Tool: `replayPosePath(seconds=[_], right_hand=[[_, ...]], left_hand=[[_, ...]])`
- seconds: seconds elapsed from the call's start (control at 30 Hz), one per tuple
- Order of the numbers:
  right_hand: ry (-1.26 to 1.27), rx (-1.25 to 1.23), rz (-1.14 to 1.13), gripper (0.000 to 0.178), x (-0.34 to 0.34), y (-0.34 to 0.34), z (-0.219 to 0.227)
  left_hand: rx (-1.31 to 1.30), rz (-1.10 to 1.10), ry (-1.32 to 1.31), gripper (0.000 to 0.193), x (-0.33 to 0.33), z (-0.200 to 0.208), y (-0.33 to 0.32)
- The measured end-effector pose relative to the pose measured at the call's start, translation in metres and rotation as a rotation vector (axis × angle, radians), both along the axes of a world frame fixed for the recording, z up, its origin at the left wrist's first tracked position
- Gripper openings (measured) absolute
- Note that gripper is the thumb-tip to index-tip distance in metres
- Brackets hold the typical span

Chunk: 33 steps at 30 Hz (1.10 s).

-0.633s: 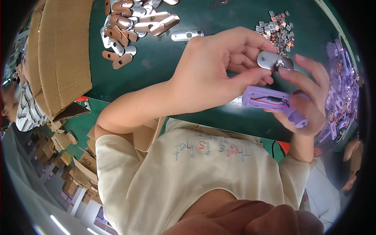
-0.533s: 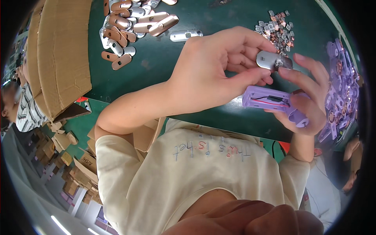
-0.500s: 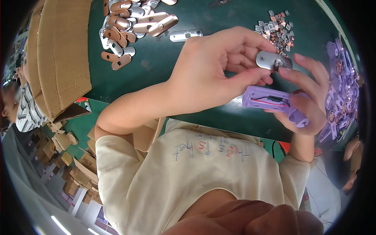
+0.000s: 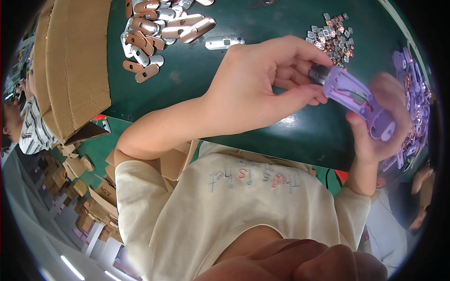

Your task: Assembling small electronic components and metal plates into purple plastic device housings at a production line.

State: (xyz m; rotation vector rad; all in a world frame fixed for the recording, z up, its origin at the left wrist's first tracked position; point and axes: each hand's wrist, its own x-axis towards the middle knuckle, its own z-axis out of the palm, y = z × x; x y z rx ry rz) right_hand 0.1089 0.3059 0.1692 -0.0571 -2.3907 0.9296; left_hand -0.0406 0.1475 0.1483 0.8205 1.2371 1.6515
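My left hand (image 4: 276,77) pinches a dark grey metal cover plate (image 4: 319,74) between thumb and fingers. Most of that plate is hidden behind a purple plastic housing (image 4: 349,92), which has a long open slot with red and black wires inside and a round ring at its lower end. My right hand (image 4: 386,112), partly blurred, grips the housing around its ring end. The housing's upper end lies over the plate; I cannot tell whether the two touch. A silvery oblong plate (image 4: 224,42) with a square hole lies on the green table beyond my left hand.
Copper and silver oblong plates (image 4: 183,27) are heaped at the far left. Small metal pieces (image 4: 330,40) lie scattered beyond my hands. Purple housings (image 4: 412,103) pile up at the right edge. A cardboard box (image 4: 70,70) stands at the left, with a person (image 4: 35,124) beyond it.
My right hand has tilted the purple housing and brought its upper end over the metal plate. The plate, fully seen before, is now mostly covered. My left hand has barely moved.
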Motion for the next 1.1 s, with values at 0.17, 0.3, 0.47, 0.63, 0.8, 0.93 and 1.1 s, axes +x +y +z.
replayPosePath(seconds=[0.17, 0.3, 0.47, 0.63, 0.8, 0.93, 1.1], right_hand=[[-0.090, -0.117, 0.029, 0.044, -0.004, -0.004, 0.000], [-0.099, -0.154, 0.027, 0.044, -0.004, -0.004, -0.003], [-0.143, -0.122, 0.018, 0.041, -0.003, -0.002, -0.001], [-0.129, -0.338, 0.042, 0.039, -0.003, -0.008, -0.012], [-0.319, -0.756, -0.189, 0.034, -0.010, -0.026, -0.005], [-0.136, -0.447, -0.114, 0.031, -0.014, -0.022, -0.013], [-0.628, -0.397, -0.055, 0.023, -0.077, 0.020, 0.017]], left_hand=[[0.000, -0.003, -0.023, 0.029, 0.000, 0.000, 0.002], [-0.021, -0.029, -0.023, 0.029, 0.001, 0.000, 0.001], [-0.001, -0.010, 0.035, 0.027, 0.005, 0.001, 0.003], [-0.081, 0.051, -0.195, 0.023, 0.005, 0.002, 0.006], [-0.070, 0.173, 0.047, 0.016, 0.008, -0.016, 0.006], [-0.035, 0.253, 0.450, 0.015, 0.000, -0.020, 0.006], [-0.175, 0.324, 0.238, 0.017, -0.023, -0.011, 0.007]])
